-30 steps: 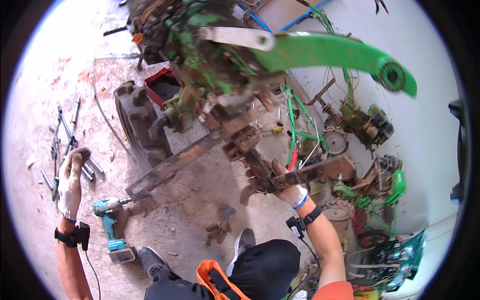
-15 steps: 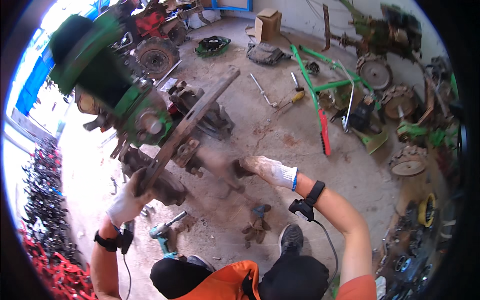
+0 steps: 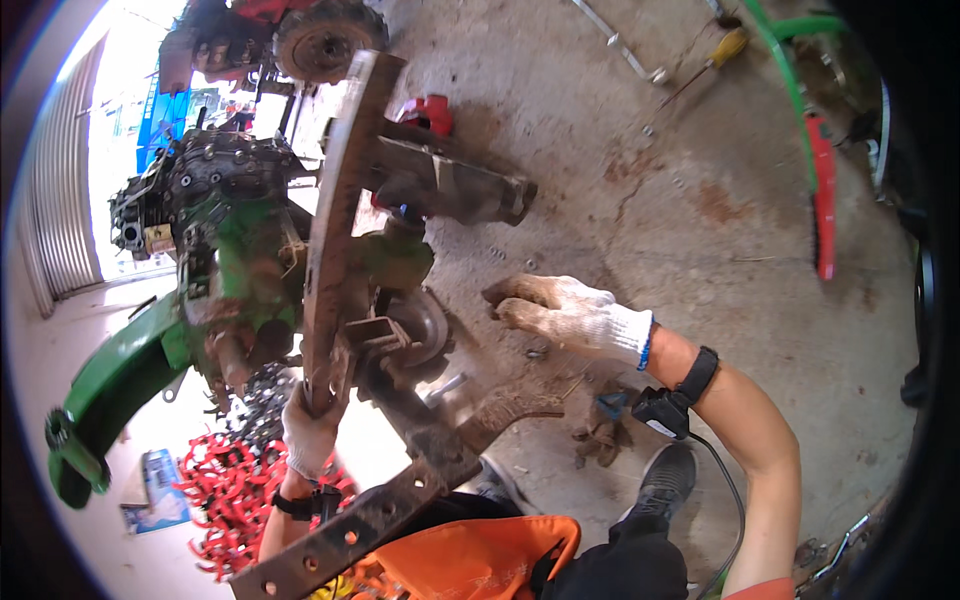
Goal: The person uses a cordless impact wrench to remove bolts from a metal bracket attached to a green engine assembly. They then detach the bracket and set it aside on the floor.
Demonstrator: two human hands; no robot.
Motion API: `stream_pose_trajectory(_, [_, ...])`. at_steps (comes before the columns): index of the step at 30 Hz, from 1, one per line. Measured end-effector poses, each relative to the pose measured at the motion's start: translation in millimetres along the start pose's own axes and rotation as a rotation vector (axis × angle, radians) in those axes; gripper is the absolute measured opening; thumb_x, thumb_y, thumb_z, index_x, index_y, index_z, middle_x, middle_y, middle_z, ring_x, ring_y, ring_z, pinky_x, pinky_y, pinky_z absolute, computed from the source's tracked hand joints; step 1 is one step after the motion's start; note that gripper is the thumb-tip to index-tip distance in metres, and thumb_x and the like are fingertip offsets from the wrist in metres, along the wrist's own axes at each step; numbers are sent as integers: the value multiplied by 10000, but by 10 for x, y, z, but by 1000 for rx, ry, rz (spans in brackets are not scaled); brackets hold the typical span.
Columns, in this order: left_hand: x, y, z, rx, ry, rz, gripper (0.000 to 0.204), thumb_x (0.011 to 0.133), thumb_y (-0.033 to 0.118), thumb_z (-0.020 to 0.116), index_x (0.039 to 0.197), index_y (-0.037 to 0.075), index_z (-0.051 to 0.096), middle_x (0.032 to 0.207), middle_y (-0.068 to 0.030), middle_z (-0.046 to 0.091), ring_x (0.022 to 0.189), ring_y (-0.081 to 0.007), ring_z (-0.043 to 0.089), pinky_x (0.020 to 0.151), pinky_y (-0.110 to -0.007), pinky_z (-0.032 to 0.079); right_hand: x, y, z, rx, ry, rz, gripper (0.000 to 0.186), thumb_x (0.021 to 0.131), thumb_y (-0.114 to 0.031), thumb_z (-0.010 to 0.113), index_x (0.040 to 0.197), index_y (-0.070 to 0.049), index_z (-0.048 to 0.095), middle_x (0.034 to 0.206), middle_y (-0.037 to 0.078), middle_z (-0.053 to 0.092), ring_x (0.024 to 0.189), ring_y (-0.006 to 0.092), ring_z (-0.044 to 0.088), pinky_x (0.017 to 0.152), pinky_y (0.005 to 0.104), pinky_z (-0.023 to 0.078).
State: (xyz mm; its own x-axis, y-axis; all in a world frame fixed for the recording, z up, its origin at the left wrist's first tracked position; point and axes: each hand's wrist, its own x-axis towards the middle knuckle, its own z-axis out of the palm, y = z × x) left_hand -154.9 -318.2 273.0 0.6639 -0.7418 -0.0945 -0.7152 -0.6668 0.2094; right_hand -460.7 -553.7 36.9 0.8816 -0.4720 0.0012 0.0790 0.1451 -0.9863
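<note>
A large dirty green machine (image 3: 245, 245), with a dark engine-like block, fills the left side. Along it runs a long rusty metal bar (image 3: 345, 180), standing nearly upright in the picture. My left hand (image 3: 312, 432), in a white knit glove, is wrapped round the bar's lower end. A second, perforated metal bar (image 3: 400, 510) slants from below the machine across my lap. My right hand (image 3: 570, 308), in a soiled white glove, hovers right of the machine's wheel-like round part (image 3: 425, 325). Its fingers are stretched out, with nothing visible in them.
Red curved metal parts (image 3: 225, 490) lie heaped at lower left. A red-handled green frame (image 3: 820, 190) lies at right, near a yellow-handled screwdriver (image 3: 728, 48) and a long wrench (image 3: 620, 45). A tyred wheel (image 3: 330, 42) stands at the back. My shoe (image 3: 665, 480) is on the concrete floor.
The green machine has turned, and its bar has swung from a slant to nearly upright. My left hand keeps its grip on the bar. The perforated bar has come into view, and the view has shifted.
</note>
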Motion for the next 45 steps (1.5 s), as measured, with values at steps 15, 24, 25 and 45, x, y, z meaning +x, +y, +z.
stream_pose_trajectory(15, [-373, -395, -260, -227, -94, -168, 378, 949, 40, 816, 1311, -3, 714, 1209, -100, 804, 1043, -171, 769, 889, -340, 619, 946, 129, 453, 597, 6, -298, 393, 1120, -348, 599, 1335, -33, 692, 1096, 273, 769, 1087, 463, 740, 954, 513, 551])
stream_pose_trajectory(24, [-511, -352, -463, -486, -177, -411, 393, 961, 63, 810, 1334, 4, 704, 1238, -101, 794, 1068, -178, 763, 911, -349, 615, 1309, 78, 854, 544, 131, -485, 399, 1044, -238, 643, 1310, 50, 716, 1312, 278, 726, 1221, 464, 709, 1073, 532, 557])
stream_pose_trajectory(25, [-532, -353, -480, -519, -189, -429, 394, 962, 66, 809, 1337, 5, 703, 1241, -102, 793, 1071, -179, 762, 914, -350, 615, 1347, 83, 896, 528, 122, -495, 393, 1031, -228, 657, 1292, 56, 732, 1335, 270, 719, 1230, 461, 707, 1082, 528, 559])
stream_pose_trajectory(45, [-742, -413, -654, -786, -289, -675, 428, 989, 118, 795, 1389, 20, 680, 1305, -106, 770, 1128, -197, 748, 964, -370, 607, 1704, -9, 745, 193, -17, -405, 568, 1072, -305, 645, 1555, -12, 585, 1416, 312, 685, 1237, 481, 709, 1033, 537, 594])
